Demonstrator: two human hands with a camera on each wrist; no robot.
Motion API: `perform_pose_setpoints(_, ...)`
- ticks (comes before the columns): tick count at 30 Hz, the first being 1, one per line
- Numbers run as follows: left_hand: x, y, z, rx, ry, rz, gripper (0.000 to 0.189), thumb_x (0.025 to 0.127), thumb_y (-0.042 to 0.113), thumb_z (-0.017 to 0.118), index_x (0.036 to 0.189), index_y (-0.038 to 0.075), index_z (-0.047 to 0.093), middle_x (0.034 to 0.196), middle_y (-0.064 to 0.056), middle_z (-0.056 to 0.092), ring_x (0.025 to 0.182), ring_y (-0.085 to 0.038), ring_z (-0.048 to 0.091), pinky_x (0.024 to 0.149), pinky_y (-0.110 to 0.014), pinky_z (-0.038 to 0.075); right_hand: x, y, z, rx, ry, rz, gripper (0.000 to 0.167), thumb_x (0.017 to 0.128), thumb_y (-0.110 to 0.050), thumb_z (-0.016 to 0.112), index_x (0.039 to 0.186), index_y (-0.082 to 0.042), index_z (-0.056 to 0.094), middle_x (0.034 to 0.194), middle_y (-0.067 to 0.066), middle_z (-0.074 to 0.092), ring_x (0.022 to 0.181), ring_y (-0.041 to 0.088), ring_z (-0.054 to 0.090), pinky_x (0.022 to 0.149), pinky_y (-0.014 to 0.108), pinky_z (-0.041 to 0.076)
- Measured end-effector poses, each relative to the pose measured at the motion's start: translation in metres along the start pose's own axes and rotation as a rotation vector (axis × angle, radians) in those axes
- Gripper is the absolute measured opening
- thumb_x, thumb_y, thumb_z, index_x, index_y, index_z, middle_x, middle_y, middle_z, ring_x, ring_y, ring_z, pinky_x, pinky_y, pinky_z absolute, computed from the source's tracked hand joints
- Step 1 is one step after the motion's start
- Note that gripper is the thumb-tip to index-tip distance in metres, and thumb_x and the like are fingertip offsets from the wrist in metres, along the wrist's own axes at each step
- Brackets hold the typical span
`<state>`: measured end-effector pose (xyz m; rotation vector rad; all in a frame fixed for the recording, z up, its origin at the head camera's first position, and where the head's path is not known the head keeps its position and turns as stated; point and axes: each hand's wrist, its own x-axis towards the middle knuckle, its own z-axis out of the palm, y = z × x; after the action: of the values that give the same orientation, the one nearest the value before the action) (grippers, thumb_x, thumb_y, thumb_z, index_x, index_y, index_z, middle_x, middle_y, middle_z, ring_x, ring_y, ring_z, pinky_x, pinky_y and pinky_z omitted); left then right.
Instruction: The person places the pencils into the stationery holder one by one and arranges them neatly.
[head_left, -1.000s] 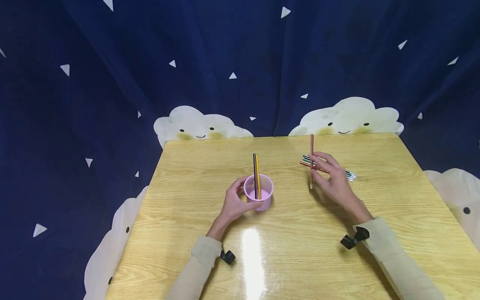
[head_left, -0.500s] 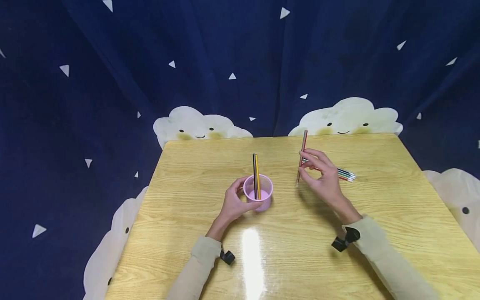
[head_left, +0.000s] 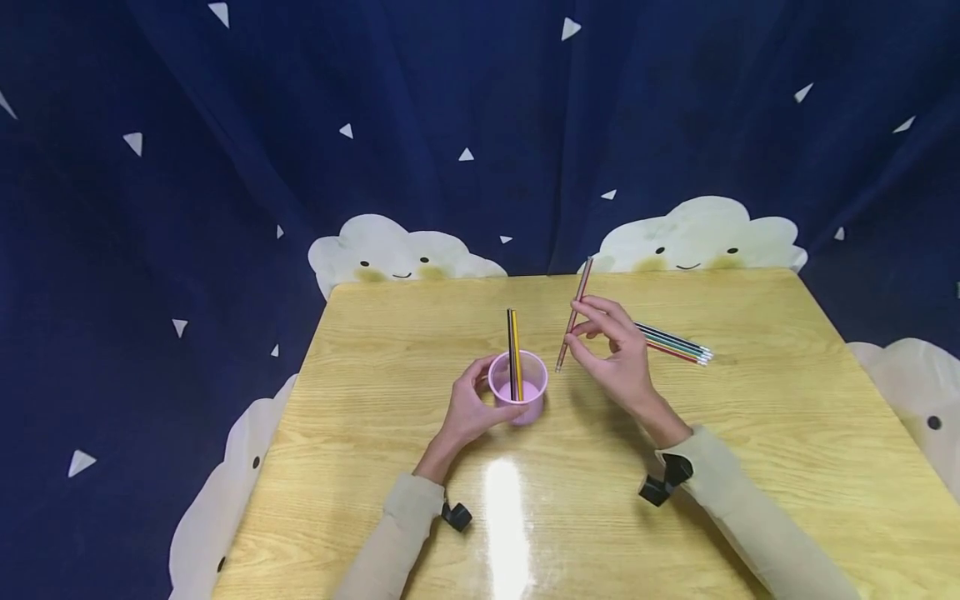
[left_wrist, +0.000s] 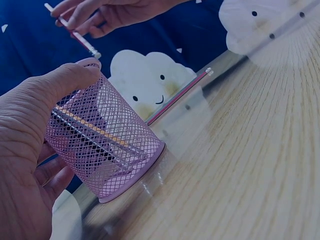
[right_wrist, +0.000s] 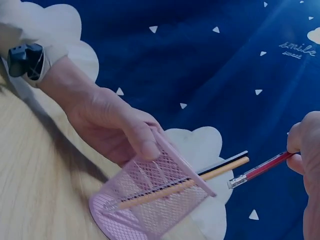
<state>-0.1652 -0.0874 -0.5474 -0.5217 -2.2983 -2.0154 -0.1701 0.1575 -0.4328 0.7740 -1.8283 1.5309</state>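
Observation:
A pink mesh pencil cup [left_wrist: 115,135] stands on the table, gripped around its side by my left hand [head_left: 471,406], thumb at the rim. Inside it lean a black pencil [head_left: 512,350] and a yellow pencil [head_left: 517,358]. My right hand [head_left: 618,354] pinches a red pencil [head_left: 576,310] between thumb and fingers, tilted, its eraser end down. That lower end is just right of the cup's rim in the head view. In the right wrist view, the red pencil [right_wrist: 267,167] points its eraser end at the cup's mouth, a small gap apart.
Several pencils [head_left: 678,346] lie side by side on the wooden table [head_left: 360,467] to the right, partly behind my right hand. A dark blue curtain [head_left: 420,100] with white clouds and triangles hangs beyond the table's back edge.
My right hand has moved left with the red pencil, from over the lying pencils to near the cup, and the pencil has tilted more. My left hand and the cup have stayed put.

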Motion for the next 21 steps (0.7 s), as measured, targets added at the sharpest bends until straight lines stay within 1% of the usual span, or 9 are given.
perform_pose_setpoints(3, 0.0, -0.001, 0.0, -0.009, 0.003, 0.005, 0.084, 0.065, 0.007, 0.097, 0.141, 0.004, 0.059, 0.132, -0.014, 0.067, 0.119, -0.037, 0.065, 0.108, -0.051, 0.053, -0.002, 0.003, 0.007, 0.013, -0.025, 0.013, 0.045, 0.071, 0.029, 0.073, 0.115, 0.02, 0.067, 0.119, 0.037, 0.061, 0.078, 0.028, 0.072, 0.076, 0.022, 0.055)
perform_pose_setpoints(6, 0.001, -0.001, 0.0, -0.014, -0.002, 0.009, 0.084, 0.066, 0.006, 0.097, 0.141, 0.003, 0.059, 0.132, -0.014, 0.066, 0.12, -0.038, 0.065, 0.108, -0.051, 0.053, -0.009, 0.015, 0.014, 0.02, -0.049, 0.024, 0.043, 0.075, 0.025, 0.075, 0.117, 0.019, 0.067, 0.121, 0.036, 0.061, 0.078, 0.029, 0.072, 0.076, 0.022, 0.056)
perform_pose_setpoints(9, 0.002, -0.001, -0.001, -0.017, -0.008, 0.011, 0.085, 0.066, 0.005, 0.097, 0.141, 0.001, 0.058, 0.133, -0.015, 0.066, 0.121, -0.038, 0.064, 0.109, -0.05, 0.052, -0.019, 0.029, 0.02, 0.022, -0.053, 0.043, 0.046, 0.074, 0.025, 0.076, 0.118, 0.016, 0.069, 0.123, 0.032, 0.062, 0.079, 0.028, 0.073, 0.077, 0.023, 0.057)
perform_pose_setpoints(12, 0.002, 0.0, -0.001, -0.01, -0.009, 0.016, 0.085, 0.066, 0.005, 0.096, 0.141, -0.002, 0.057, 0.133, -0.017, 0.065, 0.121, -0.04, 0.064, 0.109, -0.05, 0.052, -0.026, 0.037, 0.026, 0.03, -0.059, 0.061, 0.049, 0.072, 0.026, 0.078, 0.119, 0.013, 0.07, 0.124, 0.028, 0.064, 0.08, 0.028, 0.073, 0.078, 0.026, 0.058)
perform_pose_setpoints(14, 0.002, 0.0, -0.002, -0.004, -0.009, 0.018, 0.085, 0.067, 0.005, 0.096, 0.141, -0.002, 0.057, 0.133, -0.017, 0.065, 0.121, -0.039, 0.064, 0.108, -0.05, 0.053, -0.03, 0.039, 0.03, 0.031, -0.07, 0.078, 0.048, 0.074, 0.023, 0.079, 0.12, 0.011, 0.07, 0.126, 0.025, 0.064, 0.08, 0.029, 0.073, 0.079, 0.027, 0.058)
perform_pose_setpoints(17, 0.001, 0.0, -0.002, 0.009, -0.01, 0.019, 0.084, 0.068, 0.007, 0.096, 0.142, -0.001, 0.057, 0.133, -0.018, 0.066, 0.119, -0.038, 0.065, 0.107, -0.051, 0.054, -0.034, 0.04, 0.034, 0.019, -0.093, 0.084, 0.046, 0.075, 0.019, 0.079, 0.12, 0.012, 0.07, 0.126, 0.025, 0.065, 0.079, 0.032, 0.073, 0.08, 0.026, 0.058)
perform_pose_setpoints(21, 0.001, 0.0, -0.002, 0.031, -0.007, 0.01, 0.083, 0.068, 0.01, 0.097, 0.142, 0.004, 0.058, 0.133, -0.014, 0.066, 0.118, -0.034, 0.065, 0.106, -0.049, 0.055, -0.033, 0.032, 0.038, 0.01, -0.111, 0.078, 0.044, 0.073, 0.022, 0.075, 0.116, 0.017, 0.068, 0.122, 0.031, 0.064, 0.075, 0.037, 0.071, 0.079, 0.025, 0.058)
